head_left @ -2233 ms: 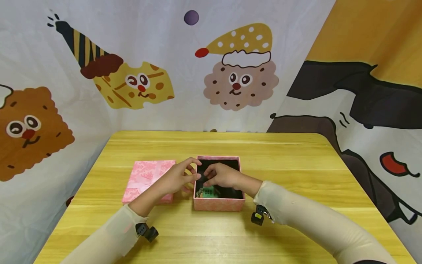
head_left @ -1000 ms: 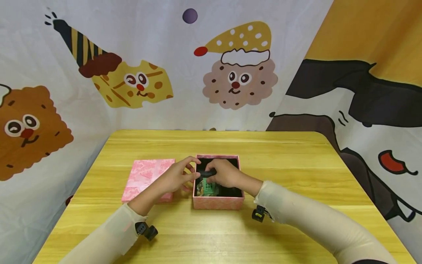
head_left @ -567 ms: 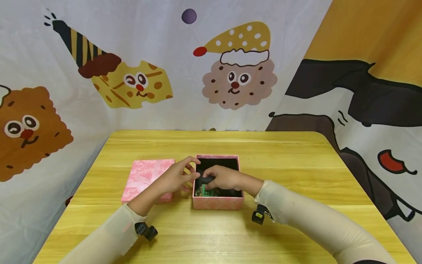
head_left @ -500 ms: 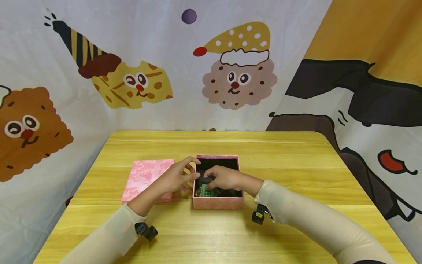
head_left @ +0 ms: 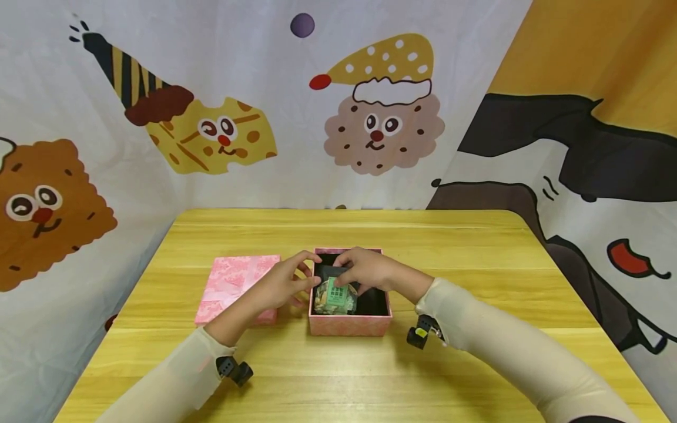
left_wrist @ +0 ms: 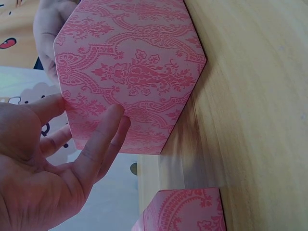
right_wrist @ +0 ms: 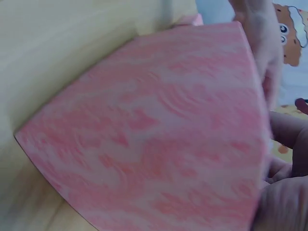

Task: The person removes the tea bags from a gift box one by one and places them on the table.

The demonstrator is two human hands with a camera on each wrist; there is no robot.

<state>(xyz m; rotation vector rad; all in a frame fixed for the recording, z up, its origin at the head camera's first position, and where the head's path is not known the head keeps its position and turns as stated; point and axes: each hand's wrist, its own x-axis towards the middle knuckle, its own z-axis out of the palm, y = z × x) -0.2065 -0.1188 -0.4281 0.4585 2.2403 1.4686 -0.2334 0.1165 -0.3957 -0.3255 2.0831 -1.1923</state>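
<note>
A pink patterned box (head_left: pixel 350 326) stands uncovered, its inside black. In it, at the left, is a packet (head_left: pixel 322 304) with a dark top, a see-through front and a green label. My right hand (head_left: pixel 370 270) reaches over the box and pinches the packet's top right part, the thumb in front. In the right wrist view the box's outer wall hides most of that hand. My left hand (head_left: pixel 285 282) touches the box's left side. Its fingers (left_wrist: pixel 98 144) are spread, some against the outer wall, with one tip at the rim.
A pink lid (head_left: pixel 233 282) lies on the wooden table (head_left: pixel 439 247) left of the box, partly under my left forearm. A cloth backdrop (head_left: pixel 296 76) with cartoon cookies hangs behind the table. A small camera (head_left: pixel 418 332) is strapped to my right wrist.
My right hand took hold of the packet and dipped lower in the box, then rose and shifted right. More of the packet's front and label shows now. The left hand has stayed still.
</note>
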